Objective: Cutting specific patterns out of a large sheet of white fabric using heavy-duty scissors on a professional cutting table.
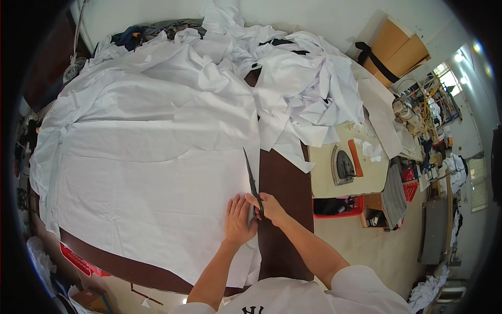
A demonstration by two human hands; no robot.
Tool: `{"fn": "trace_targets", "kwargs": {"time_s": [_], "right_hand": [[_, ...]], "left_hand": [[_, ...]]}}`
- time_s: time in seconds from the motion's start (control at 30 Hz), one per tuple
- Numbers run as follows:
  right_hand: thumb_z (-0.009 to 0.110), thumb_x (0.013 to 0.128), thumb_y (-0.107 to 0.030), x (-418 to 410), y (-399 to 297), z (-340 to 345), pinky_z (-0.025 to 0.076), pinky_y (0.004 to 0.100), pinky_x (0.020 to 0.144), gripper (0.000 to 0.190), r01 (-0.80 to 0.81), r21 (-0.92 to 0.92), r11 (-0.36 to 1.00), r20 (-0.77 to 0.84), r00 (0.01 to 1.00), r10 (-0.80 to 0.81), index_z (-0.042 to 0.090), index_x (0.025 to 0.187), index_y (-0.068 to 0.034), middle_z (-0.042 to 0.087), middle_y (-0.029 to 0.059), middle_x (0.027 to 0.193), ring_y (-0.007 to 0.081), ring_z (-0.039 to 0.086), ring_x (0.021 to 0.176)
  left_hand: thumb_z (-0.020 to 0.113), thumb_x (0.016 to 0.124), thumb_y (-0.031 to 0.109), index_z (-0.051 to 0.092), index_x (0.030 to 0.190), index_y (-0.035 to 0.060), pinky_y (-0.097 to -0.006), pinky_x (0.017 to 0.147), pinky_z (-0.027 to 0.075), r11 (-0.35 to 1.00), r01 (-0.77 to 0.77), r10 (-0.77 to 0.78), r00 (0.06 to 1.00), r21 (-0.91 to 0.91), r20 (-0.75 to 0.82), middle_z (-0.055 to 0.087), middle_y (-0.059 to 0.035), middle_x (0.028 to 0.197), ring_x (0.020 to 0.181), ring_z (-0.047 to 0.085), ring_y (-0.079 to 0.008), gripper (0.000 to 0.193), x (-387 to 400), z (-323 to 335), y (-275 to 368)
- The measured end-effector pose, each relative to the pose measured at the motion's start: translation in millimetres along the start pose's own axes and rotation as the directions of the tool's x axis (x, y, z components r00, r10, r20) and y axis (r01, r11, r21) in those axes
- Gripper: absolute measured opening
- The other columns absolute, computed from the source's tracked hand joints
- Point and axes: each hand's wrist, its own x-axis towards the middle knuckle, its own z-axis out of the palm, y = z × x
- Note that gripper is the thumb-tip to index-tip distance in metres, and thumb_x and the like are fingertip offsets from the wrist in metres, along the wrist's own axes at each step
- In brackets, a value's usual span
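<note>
White fabric (149, 188) lies spread in layers over a dark brown table (284, 188). My right hand (270, 208) grips the handles of long black fabric shears (252, 182), whose blades point away from me along the fabric near its right edge. Flat on the cloth just left of the shears rests my left hand (238, 221), fingers extended, pressing on the layer; nothing shows in its grasp. Part of the shears' handles is hidden by my right fingers. A curved cut edge of the upper layer runs across the cloth beyond my hands.
Crumpled white fabric (313, 82) is heaped at the back. To the right, a clothes iron (345, 167) sits on a cream board (321, 184), above a red plastic basket (359, 214). A brown cardboard piece (400, 51) leans at the wall.
</note>
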Motion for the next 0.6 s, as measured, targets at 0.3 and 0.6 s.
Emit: {"fn": "trace_targets", "kwargs": {"time_s": [0.3,0.6], "right_hand": [[0.08,0.091,-0.049,12.2,5.1,4.0,0.044,0.0284,0.049,0.049,0.037,0.02,0.999,-0.003,0.999,-0.037,0.06,0.086,-0.005,0.055,0.0025,0.067,0.0129,0.053,0.052],[0.081,0.091,-0.045,11.9,4.7,3.5,0.043,0.0292,0.048,0.047,0.063,0.063,0.996,0.03,0.997,-0.065,0.06,0.082,-0.004,0.055,0.0028,0.066,0.0137,0.052,0.05]], "left_hand": [[0.071,0.073,0.012,0.051,0.143,0.0001,-0.0551,0.126,0.026,1.0,0.005,-0.005,1.0,-0.009,0.016,0.056,-0.0191,0.145,0.146,0.043,-0.0401,0.074,0.0,-0.3,0.1],[0.07,0.074,0.012,0.052,0.142,0.0,-0.055,0.126,0.026,1.0,0.001,-0.001,1.0,0.006,0.006,0.056,-0.02,0.145,0.145,0.044,-0.0404,0.072,-0.2,0.3,-0.1]]}}
